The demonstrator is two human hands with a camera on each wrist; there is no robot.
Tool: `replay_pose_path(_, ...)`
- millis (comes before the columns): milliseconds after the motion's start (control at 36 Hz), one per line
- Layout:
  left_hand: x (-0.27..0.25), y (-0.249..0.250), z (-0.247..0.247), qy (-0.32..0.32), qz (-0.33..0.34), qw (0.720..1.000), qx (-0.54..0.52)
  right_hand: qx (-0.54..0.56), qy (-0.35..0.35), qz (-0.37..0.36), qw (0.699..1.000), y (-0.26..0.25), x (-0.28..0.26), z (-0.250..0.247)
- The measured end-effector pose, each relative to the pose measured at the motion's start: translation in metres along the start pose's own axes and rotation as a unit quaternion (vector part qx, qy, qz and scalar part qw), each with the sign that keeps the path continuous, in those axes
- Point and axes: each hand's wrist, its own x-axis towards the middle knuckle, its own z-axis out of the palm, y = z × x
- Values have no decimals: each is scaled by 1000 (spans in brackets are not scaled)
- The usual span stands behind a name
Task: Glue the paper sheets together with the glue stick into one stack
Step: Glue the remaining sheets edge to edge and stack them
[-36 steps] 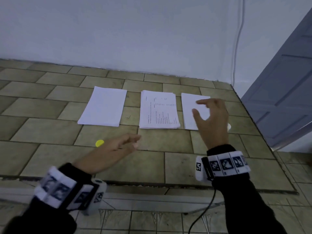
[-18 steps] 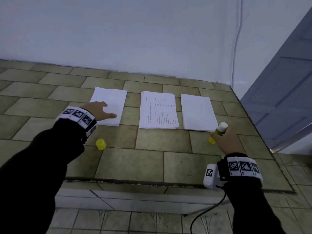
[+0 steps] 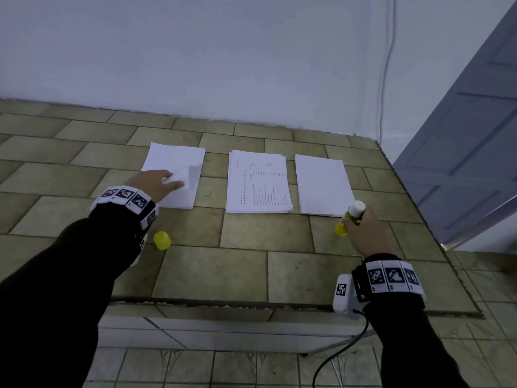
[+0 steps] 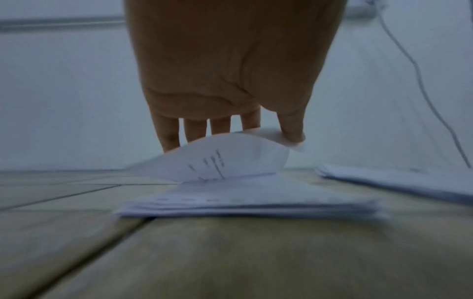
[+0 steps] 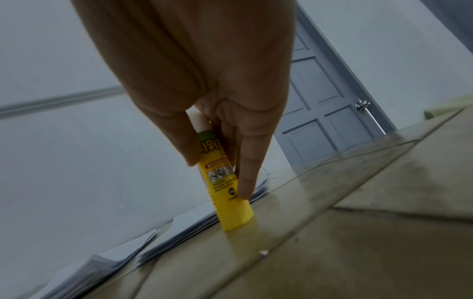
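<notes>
A: Starting at our left fingertips [image 4: 291, 135]: the thumb and fingers pinch the near corner of the top sheet [image 3: 184, 179] and curl it up off the left pile [image 3: 179, 197]. From the left wrist view we see faint printed lines on the sheet's lifted underside.

B: And our right fingers [image 5: 245, 170] are wrapped round the glue stick [image 5: 225, 182], thumb on one side, index finger running down the other. The stick stands upright, its yellow base on the tiled counter [image 3: 212, 275].

A: How does the stick look?

B: Yellow body with a green band and a printed label, white top end uncovered. Its yellow cap [image 3: 162, 240] sits apart on the counter, just beside our left wrist.

A: So our left hand [image 3: 156, 183] rests over the left pile, and our right hand [image 3: 363, 231] holds the stick just off the near right corner of the right pile [image 3: 321, 186].

B: Between them lies the middle pile [image 3: 257, 183], its top page printed with lines of text; the other two show blank white tops. All three lie in a row, apart from each other, near the white wall [image 3: 223, 57].

A: A grey panelled door [image 3: 475, 135] stands to our right, and a thin cable [image 3: 387, 65] runs down the wall.
</notes>
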Motion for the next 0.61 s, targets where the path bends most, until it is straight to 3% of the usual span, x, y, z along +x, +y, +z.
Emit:
replay_pose_path(167,-10,-1,-31,107,-6,989,-107,7,6,0,1000,0,0,3)
replay_pose_path(278,-28,7,-54,177,33,969,-171,-7,9,0,1000,1,0,3)
replay_pose_path(361,-55,24,-65,191,90,952,-220,-8,5,-1,1000,1,0,2)
replay_pose_path(472,-103,52,-61,131,226,930,-259,-16,0,-8,1000,0,-1,1)
replay_pose_path(611,-134,71,-18,-36,346,928,-133,-19,-12,-18,1000,-3,-4,0)
